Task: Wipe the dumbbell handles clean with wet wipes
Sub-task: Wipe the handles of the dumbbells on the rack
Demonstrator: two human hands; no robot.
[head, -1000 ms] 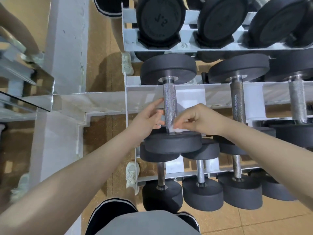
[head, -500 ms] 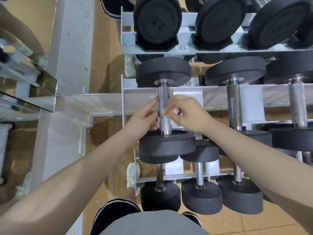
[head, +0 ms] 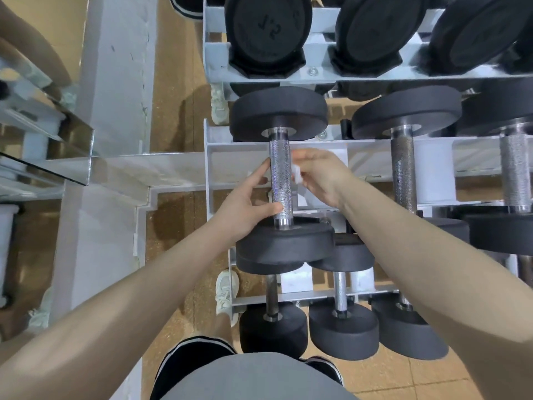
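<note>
Steady the knurled handle (head: 280, 180) with your left hand (head: 245, 203), fingers straight against it, while your right hand (head: 320, 177) pinches the wet wipe (head: 297, 175) and rubs its right side fully.

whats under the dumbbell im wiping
Below that dumbbell another black dumbbell sits on the lower shelf. Its near weight hides the lower one's far end.
</note>
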